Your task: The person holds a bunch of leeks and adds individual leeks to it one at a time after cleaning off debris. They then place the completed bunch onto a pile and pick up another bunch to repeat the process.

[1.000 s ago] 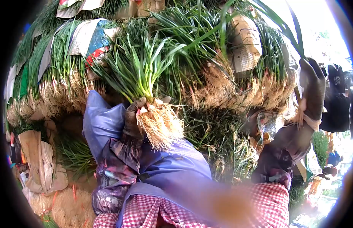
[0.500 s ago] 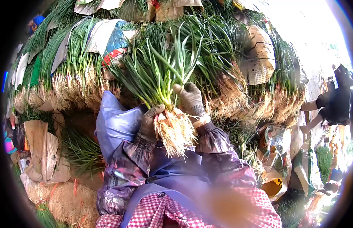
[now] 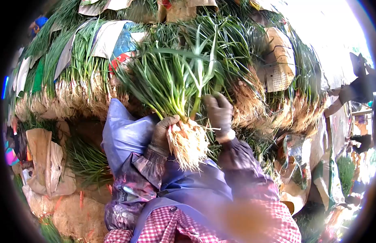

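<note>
Left hand (image 3: 160, 135) clasping 1 rooted bunch (image 3: 179, 101), right hand (image 3: 219, 114) raised beside

Around bunch (image 3: 176, 99) | left: way blocked by left hand (image 3: 160, 133) gripping its base | right: narrow gap, then right hand (image 3: 220, 114) and sleeve (image 3: 242, 158) | above: stack (image 3: 84, 77) in the way | below: apron (image 3: 198, 184)

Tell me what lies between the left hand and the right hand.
In the head view, the lower stems and pale roots of the green garlic bunch lie between the left hand and the right hand.
</note>
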`<state>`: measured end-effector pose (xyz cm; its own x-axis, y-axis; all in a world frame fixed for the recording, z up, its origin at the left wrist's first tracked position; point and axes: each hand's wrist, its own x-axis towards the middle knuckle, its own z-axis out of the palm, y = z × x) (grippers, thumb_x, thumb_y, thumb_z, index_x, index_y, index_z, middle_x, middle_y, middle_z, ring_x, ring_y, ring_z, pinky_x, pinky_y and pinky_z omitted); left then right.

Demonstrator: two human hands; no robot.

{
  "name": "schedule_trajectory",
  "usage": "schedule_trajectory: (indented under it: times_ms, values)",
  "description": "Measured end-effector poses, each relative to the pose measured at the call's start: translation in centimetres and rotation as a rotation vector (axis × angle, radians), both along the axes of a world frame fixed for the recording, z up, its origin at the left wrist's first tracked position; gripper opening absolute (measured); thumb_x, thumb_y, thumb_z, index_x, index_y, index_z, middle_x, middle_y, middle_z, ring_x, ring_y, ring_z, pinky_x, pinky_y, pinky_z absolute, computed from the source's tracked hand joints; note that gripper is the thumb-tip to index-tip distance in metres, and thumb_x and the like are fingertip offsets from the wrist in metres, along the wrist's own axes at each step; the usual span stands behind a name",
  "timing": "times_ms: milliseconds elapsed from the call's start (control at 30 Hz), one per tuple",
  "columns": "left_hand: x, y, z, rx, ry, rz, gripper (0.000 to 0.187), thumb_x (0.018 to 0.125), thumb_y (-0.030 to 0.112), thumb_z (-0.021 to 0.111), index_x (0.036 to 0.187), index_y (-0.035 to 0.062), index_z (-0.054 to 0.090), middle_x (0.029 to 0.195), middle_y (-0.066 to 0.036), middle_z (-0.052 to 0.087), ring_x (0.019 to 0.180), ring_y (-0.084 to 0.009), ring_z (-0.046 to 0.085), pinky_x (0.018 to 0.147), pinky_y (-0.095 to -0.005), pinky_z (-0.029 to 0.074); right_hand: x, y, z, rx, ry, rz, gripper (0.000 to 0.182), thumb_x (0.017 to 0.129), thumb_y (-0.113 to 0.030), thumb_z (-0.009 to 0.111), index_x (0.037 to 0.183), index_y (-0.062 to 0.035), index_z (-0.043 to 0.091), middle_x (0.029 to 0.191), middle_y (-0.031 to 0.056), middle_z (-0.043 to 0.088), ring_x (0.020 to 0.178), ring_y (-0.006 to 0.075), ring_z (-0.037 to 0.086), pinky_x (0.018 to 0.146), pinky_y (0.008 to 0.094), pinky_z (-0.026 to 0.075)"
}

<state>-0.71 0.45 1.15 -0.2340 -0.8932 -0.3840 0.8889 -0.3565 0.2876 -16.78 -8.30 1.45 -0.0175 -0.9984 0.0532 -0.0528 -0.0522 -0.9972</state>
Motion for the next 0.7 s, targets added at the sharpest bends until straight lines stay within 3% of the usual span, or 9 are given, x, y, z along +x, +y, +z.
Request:
schedule_trajectory:
  times_ms: [33, 133, 200, 267, 333, 400, 500, 600, 700]
  values:
    - [0.2, -0.1, -1.7, 0.009, 0.017, -0.007, 0.026, 0.086, 0.016, 0.056, 0.103, -0.0042, 0.056, 0.091, -0.018, 0.064, 0.085, -0.0308, 0.064, 0.083, -0.0435, 0.053, -1.5, 0.6, 1.5, 0.337, -0.105, -0.121, 0.012, 0.088, -0.018, 0.061, 0.084, -0.007, 0.06, 0.062, -0.0052, 0.052, 0.047, 0.0052, 0.045, 0.041, 0.0192, 0.038]
    - [-0.2, -0.2, -0.5, 0.034, 0.017, -0.011, 0.024, 0.086, 0.016, 0.056, 0.098, -0.0039, 0.056, 0.086, -0.017, 0.063, 0.082, -0.0302, 0.064, 0.078, -0.0429, 0.054, -6.7, 3.4, -2.0, 0.502, -0.038, -0.053, 0.017, 0.09, -0.024, 0.059, 0.088, -0.0077, 0.061, 0.062, -0.0034, 0.054, 0.051, 0.004, 0.049, 0.043, 0.0189, 0.042]
    - [-0.4, -0.2, 0.3, 0.037, -0.017, -0.009, 0.023, 0.085, 0.016, 0.057, 0.095, -0.004, 0.056, 0.084, -0.016, 0.062, 0.079, -0.0298, 0.064, 0.076, -0.0422, 0.055, -9.7, 3.5, -4.5, 0.495, 1.147, 0.813, 0.024, 0.09, -0.033, 0.059, 0.094, -0.009, 0.063, 0.066, 0.0008, 0.06, 0.055, 0.0104, 0.056, 0.051, 0.0253, 0.05]
    - [-0.5, -0.3, -1.6, 0.041, 0.012, -0.038, 0.023, 0.085, 0.017, 0.057, 0.096, -0.0041, 0.056, 0.083, -0.017, 0.063, 0.077, -0.0297, 0.064, 0.075, -0.0419, 0.054, -7.2, 3.0, 0.0, 0.519, 1.669, 1.012, 0.032, 0.089, -0.04, 0.059, 0.102, -0.011, 0.063, 0.076, 0.0055, 0.064, 0.061, 0.0167, 0.061, 0.059, 0.0303, 0.054]
    - [-0.5, -0.3, -2.3, 0.068, 0.056, -0.056, 0.026, 0.085, 0.018, 0.056, 0.097, -0.0047, 0.056, 0.083, -0.018, 0.064, 0.076, -0.0296, 0.064, 0.075, -0.0414, 0.054, -6.1, 1.5, 1.7, -0.204, 1.165, 0.34, 0.033, 0.082, -0.033, 0.068, 0.106, -0.0112, 0.06, 0.082, 0.0084, 0.065, 0.065, 0.0182, 0.063, 0.059, 0.0304, 0.052]
    - [-0.6, -0.4, -0.2, 0.007, -0.056, -0.067, 0.028, 0.086, 0.019, 0.054, 0.097, -0.0059, 0.057, 0.085, -0.019, 0.064, 0.076, -0.0289, 0.064, 0.075, -0.0402, 0.054, -2.2, -2.5, 3.9, -0.527, 0.983, 0.167, 0.045, 0.078, -0.024, 0.071, 0.117, -0.0095, 0.055, 0.098, 0.0094, 0.064, 0.078, 0.0229, 0.065, 0.069, 0.0364, 0.052]
    - [-0.4, -0.3, 0.4, 0.009, -0.122, -0.078, 0.03, 0.087, 0.02, 0.052, 0.097, -0.0077, 0.058, 0.089, -0.02, 0.065, 0.077, -0.028, 0.065, 0.077, -0.0385, 0.054, 3.0, -6.6, 2.0, -0.299, 0.862, 0.465, 0.046, 0.079, -0.016, 0.069, 0.122, -0.0098, 0.053, 0.111, 0.0098, 0.063, 0.094, 0.0254, 0.064, 0.084, 0.0336, 0.051]
    - [-0.2, -0.4, 0.1, 0.003, -0.163, -0.08, 0.03, 0.088, 0.02, 0.05, 0.094, -0.0087, 0.058, 0.09, -0.021, 0.065, 0.076, -0.0272, 0.065, 0.075, -0.0357, 0.054, 4.3, -5.8, 3.4, -0.301, 1.018, 0.444, 0.033, 0.08, -0.015, 0.067, 0.111, -0.0068, 0.059, 0.095, 0.015, 0.065, 0.085, 0.0308, 0.064, 0.076, 0.0369, 0.051]
    - [-0.2, -0.1, 0.1, -0.03, -0.189, -0.08, 0.029, 0.087, 0.02, 0.051, 0.094, -0.0075, 0.058, 0.087, -0.021, 0.065, 0.077, -0.0278, 0.064, 0.075, -0.0364, 0.054, 2.6, -3.4, 2.1, -0.18, 0.392, 0.427, 0.022, 0.085, -0.004, 0.058, 0.107, -0.0036, 0.06, 0.085, 0.0081, 0.064, 0.072, 0.0161, 0.061, 0.065, 0.0298, 0.051]
